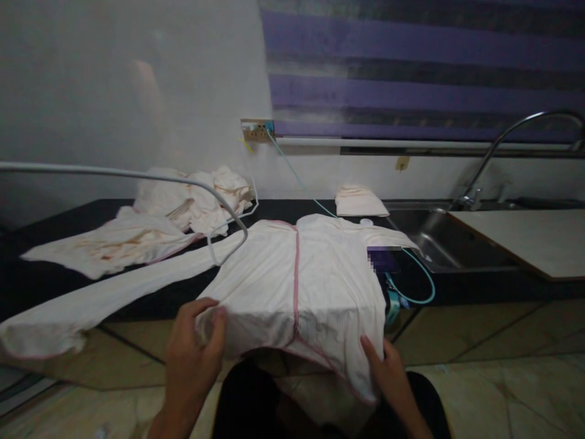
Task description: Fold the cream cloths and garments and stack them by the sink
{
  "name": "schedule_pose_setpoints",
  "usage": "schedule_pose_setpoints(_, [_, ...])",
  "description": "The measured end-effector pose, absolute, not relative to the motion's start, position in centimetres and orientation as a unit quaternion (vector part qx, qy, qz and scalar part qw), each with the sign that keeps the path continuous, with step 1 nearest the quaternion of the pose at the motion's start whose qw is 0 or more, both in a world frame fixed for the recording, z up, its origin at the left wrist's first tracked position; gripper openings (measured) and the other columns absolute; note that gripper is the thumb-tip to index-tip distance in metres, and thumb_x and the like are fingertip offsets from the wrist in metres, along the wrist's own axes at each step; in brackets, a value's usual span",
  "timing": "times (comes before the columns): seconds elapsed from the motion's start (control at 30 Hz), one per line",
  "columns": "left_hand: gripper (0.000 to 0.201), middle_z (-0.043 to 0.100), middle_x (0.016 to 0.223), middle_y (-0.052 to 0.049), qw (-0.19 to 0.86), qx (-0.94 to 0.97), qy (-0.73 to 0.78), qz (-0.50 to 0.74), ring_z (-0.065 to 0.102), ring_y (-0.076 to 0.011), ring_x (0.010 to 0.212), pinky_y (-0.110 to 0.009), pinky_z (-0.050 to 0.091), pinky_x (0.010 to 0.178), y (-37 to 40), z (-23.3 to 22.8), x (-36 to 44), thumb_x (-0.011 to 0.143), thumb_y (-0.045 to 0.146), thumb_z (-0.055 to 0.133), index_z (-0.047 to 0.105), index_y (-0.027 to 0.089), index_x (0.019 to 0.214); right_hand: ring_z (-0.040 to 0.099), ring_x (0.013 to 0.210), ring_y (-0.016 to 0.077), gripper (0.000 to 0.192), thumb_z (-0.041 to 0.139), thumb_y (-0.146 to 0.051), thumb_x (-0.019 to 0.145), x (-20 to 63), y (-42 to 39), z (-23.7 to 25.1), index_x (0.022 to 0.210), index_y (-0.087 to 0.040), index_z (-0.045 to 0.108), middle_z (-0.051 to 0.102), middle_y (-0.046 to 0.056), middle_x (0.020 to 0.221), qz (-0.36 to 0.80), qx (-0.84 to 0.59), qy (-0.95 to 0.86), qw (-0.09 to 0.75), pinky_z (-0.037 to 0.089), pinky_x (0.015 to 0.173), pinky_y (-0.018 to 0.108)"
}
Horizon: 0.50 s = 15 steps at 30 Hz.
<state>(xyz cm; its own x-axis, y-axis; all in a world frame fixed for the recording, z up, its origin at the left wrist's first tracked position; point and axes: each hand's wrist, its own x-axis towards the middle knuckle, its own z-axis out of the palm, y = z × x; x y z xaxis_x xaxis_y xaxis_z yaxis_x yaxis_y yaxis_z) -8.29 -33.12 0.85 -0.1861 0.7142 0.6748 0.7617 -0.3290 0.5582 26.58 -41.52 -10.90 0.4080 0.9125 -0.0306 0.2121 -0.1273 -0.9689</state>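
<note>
A white long-sleeved garment with pink trim (338, 280) lies spread on the black countertop, its lower part hanging over the front edge. A pink seam runs down its middle. One sleeve stretches far to the left and droops over the edge; the other reaches toward the sink. My left hand (196, 341) grips the garment's left side, thumb and fingers closed on the cloth. At the lower right side, my right hand (388, 372) pinches the cloth, with some fingers hidden behind it. A grey cable (201, 183) crosses over the garment's left shoulder.
Crumpled, stained white clothes (183, 207) lie at the back left. A folded white cloth (360, 202) sits by the wall. On the right are a steel sink (425, 235), a faucet (484, 161) and a white board (534, 241). A teal cable (432, 292) loops beside the garment.
</note>
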Motion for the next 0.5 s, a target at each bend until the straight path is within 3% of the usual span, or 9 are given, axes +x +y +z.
schedule_pose_setpoints(0.1, [0.028, 0.069, 0.116, -0.009, -0.033, -0.745, -0.479, -0.463, 0.066, -0.0233, 0.113, -0.037, 0.051, 0.105, -30.3, 3.2, -4.3, 0.099, 0.040, 0.052, 0.063, 0.019, 0.113, 0.072, 0.094, 0.0346, 0.072, 0.061, -0.080, 0.082, 27.6, -41.4, -11.5, 0.091, -0.012, 0.081, 0.080, 0.013, 0.091, 0.316, -0.675, -0.421, 0.516, 0.057, 0.092, 0.042])
schedule_pose_setpoints(0.27, [0.050, 0.058, 0.148, -0.015, -0.067, -0.850, -0.401, -0.336, 0.052, -0.0252, 0.140, -0.041, 0.037, 0.123, -21.7, 4.4, 1.4, 0.102, 0.041, 0.041, 0.056, 0.012, 0.141, 0.073, 0.091, 0.0343, 0.072, 0.063, -0.083, 0.077, 30.2, -42.2, -13.5, 0.091, -0.014, 0.081, 0.080, 0.011, 0.091, 0.293, -0.694, -0.398, 0.524, 0.058, 0.087, 0.042])
schedule_pose_setpoints(0.37, [0.060, 0.050, 0.158, -0.015, -0.046, -0.869, -0.419, -0.260, 0.043, -0.0268, 0.148, -0.043, 0.032, 0.126, -16.5, 3.2, 3.3, 0.102, 0.043, 0.042, 0.048, 0.009, 0.151, 0.072, 0.086, 0.0325, 0.068, 0.062, -0.081, 0.079, 31.4, -43.3, -14.7, 0.084, -0.016, 0.079, 0.078, 0.009, 0.082, 0.266, -0.713, -0.399, 0.512, 0.058, 0.083, 0.040])
schedule_pose_setpoints(0.5, [0.064, 0.041, 0.165, -0.014, -0.006, -0.834, -0.532, -0.145, 0.035, -0.0366, 0.153, -0.059, 0.029, 0.124, -12.5, 0.8, 3.7, 0.104, 0.050, 0.034, 0.045, 0.015, 0.157, 0.071, 0.077, 0.0299, 0.062, 0.061, -0.080, 0.079, 33.1, -44.9, -16.1, 0.077, -0.019, 0.076, 0.075, 0.008, 0.074, 0.260, -0.734, -0.404, 0.480, 0.058, 0.074, 0.038])
